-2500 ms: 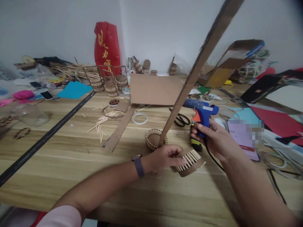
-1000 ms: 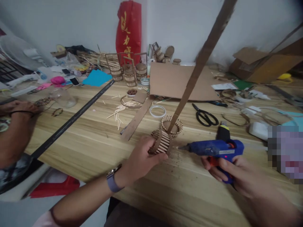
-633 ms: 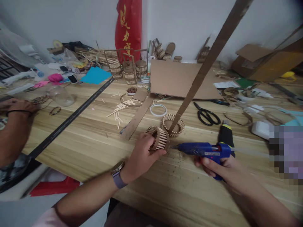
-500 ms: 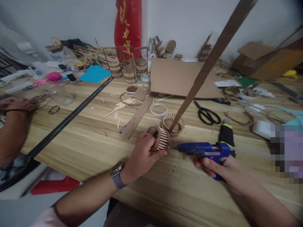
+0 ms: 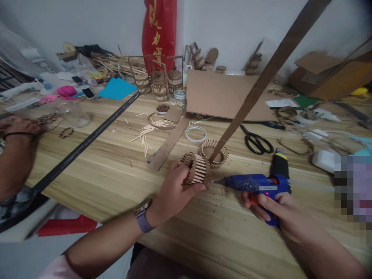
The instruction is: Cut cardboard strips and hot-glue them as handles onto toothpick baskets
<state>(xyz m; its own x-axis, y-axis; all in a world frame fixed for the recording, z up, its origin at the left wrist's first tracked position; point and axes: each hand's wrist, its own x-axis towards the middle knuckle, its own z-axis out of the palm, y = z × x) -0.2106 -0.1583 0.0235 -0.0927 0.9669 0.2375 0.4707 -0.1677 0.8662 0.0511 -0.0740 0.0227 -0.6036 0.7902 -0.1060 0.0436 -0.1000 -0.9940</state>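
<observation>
My left hand (image 5: 171, 190) grips a small round basket (image 5: 200, 169) made of matchsticks and cardboard bands, tipped on its side. A long brown cardboard strip (image 5: 252, 93) rises from beside that basket toward the upper right. My right hand (image 5: 274, 211) is wrapped around a blue hot glue gun (image 5: 252, 183), with a finger at its orange trigger. The gun's nozzle points left, just short of the basket's edge. Behind the held basket, a second matchstick ring (image 5: 223, 158) rests on the table, partly covered by the strip.
Black scissors (image 5: 257, 142), a white tape roll (image 5: 195, 133) and loose matchsticks (image 5: 145, 135) lie beyond my hands. A cardboard sheet (image 5: 226, 93) and finished handled baskets (image 5: 161, 91) stand farther back. Another person's hand (image 5: 21, 126) is at the left, near a clear jar (image 5: 76, 116).
The glue gun has moved slightly right, its nozzle drawing away from the basket. The cardboard strip's upper end has swung right. My left hand keeps its hold.
</observation>
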